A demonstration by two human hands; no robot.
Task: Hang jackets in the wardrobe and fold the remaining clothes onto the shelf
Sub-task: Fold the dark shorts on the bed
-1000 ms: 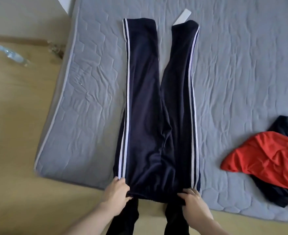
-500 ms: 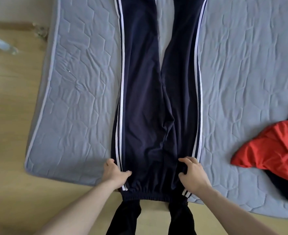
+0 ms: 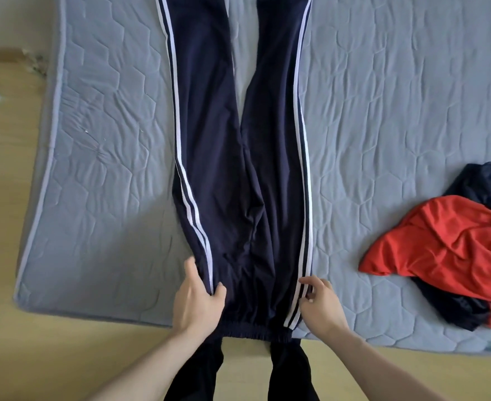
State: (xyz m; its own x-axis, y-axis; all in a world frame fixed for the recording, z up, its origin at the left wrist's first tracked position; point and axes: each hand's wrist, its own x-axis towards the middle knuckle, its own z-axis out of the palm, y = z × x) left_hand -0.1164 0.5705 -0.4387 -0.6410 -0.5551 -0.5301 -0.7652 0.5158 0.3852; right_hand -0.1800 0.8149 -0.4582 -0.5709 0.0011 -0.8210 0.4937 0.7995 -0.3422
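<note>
Soft, even daylight is filling the whole picture, and no hard shadows or shiny glare are showing. The wide lens is bending the mattress [image 3: 99, 169] edges, and the far right and left sides are looking blurry.

No text, label, brand name, number or sign is showing legibly anywhere in the head view. The trousers [image 3: 238, 169] are carrying only plain white side stripes with no lettering, and the mattress [image 3: 397, 111] is showing only its quilted stitching.
</note>
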